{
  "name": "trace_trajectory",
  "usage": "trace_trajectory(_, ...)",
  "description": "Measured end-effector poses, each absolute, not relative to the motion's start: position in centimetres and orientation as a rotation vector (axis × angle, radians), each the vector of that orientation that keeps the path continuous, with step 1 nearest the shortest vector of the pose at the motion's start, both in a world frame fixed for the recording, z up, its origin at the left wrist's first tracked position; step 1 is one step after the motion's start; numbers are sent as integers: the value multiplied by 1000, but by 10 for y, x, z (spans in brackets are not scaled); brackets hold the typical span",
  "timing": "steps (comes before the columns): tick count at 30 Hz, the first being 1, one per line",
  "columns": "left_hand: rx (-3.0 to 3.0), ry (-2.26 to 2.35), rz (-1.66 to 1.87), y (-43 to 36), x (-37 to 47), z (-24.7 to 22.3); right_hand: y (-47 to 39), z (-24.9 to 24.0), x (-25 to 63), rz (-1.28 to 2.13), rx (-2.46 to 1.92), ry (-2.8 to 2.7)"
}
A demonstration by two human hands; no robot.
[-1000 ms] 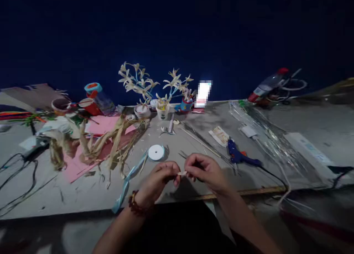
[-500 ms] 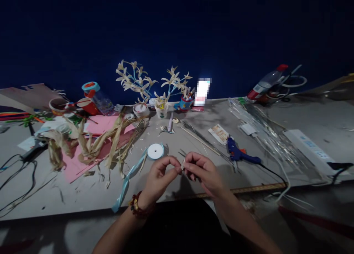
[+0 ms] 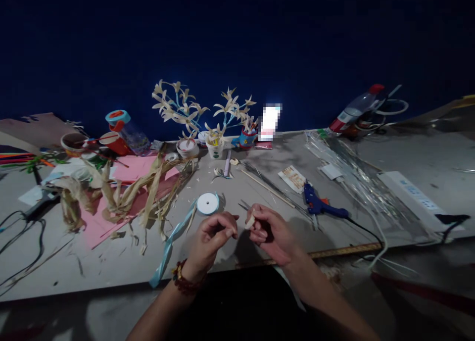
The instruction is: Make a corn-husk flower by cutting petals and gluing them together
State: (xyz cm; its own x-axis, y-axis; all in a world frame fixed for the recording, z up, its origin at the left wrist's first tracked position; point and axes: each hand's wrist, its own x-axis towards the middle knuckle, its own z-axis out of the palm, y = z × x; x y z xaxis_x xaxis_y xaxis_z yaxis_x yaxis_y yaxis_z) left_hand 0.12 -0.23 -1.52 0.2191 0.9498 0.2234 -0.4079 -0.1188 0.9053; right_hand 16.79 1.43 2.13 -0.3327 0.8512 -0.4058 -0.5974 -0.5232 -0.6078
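Note:
My right hand (image 3: 269, 232) pinches a small cream-coloured husk piece (image 3: 250, 222) between thumb and fingers. Just left of it, my left hand (image 3: 215, 237) is curled with thumb and fingertips slightly apart; nothing shows between them. It wears a beaded bracelet (image 3: 181, 276). Thin grey metal tips (image 3: 244, 205) show on the table beyond my right hand; the rest of that tool is hidden. Behind my left hand lies a white spool (image 3: 208, 203) with light blue ribbon (image 3: 168, 252) trailing to the table's front edge.
Two potted husk-flower arrangements (image 3: 178, 106) (image 3: 232, 106) stand at the back. Dried corn husks (image 3: 122, 197) lie over pink paper (image 3: 92, 227) at left. On the right are a blue glue gun (image 3: 326, 207), wires (image 3: 352, 168), a power strip (image 3: 411, 197) and a tilted bottle (image 3: 356, 111).
My hands have parted slightly. My left fingertips have come away from the husk piece, which stays in my right hand and shows more fully.

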Motion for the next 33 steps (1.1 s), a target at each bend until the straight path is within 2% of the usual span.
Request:
trace_trajectory(7, 1308, 753, 1241, 4, 7, 0, 8, 23, 164, 1770, -1030, -694)
trace_trajectory(15, 1070, 706, 1224, -3, 3, -16, 8, 23, 165, 1749, -910, -586)
trace_trajectory(22, 1177, 794, 1230, -1, 2, -2, 3, 22, 164, 1700, -989, -745)
trace_trajectory(24, 1110, 798, 1222, -1, 3, 0, 1, 20, 167, 1553, -1043, -924)
trace_trajectory(29, 854, 793, 1169, -2, 7, 2, -1, 19, 180, 746, -982, -1656)
trace_trajectory(33, 744, 756, 1128, 0, 8, 6, 3, 23, 183, 462, -866, -1931)
